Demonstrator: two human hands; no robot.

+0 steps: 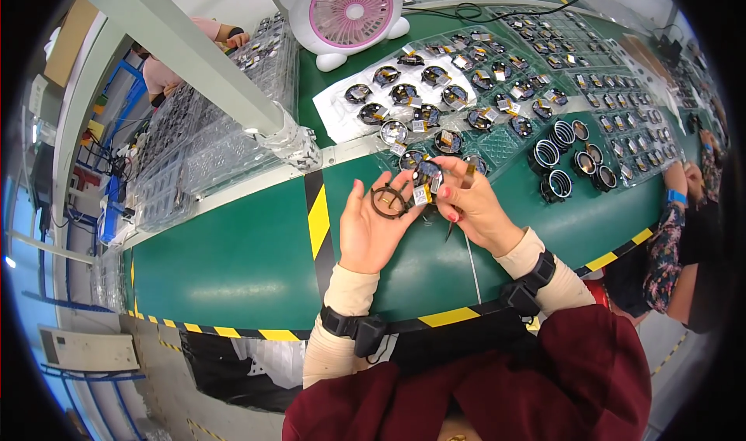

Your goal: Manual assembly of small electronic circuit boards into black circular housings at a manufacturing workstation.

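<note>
My left hand (365,235) is turned palm up, its thumb and fingers apart. A thin black ring frame (374,200) lies across its fingers. My right hand (486,214) pinches a small round electronic module (427,174) by its edge. From the module hangs a white-and-yellow labelled flat piece (422,195), close to the left fingertips. A slim, pointed tool, seemingly tweezers (449,232), passes through the right hand. Just beyond both hands, similar round modules (448,141) sit in clear plastic trays, some on a white sheet (336,108).
Several black ring housings (556,185) stand to the right. A white-and-pink fan (351,13) is at the back. A grey post (202,52) rises on the left beside stacked trays (210,146). Striped tape edges the green table (225,262). Other people's arms (674,200) appear right and far left.
</note>
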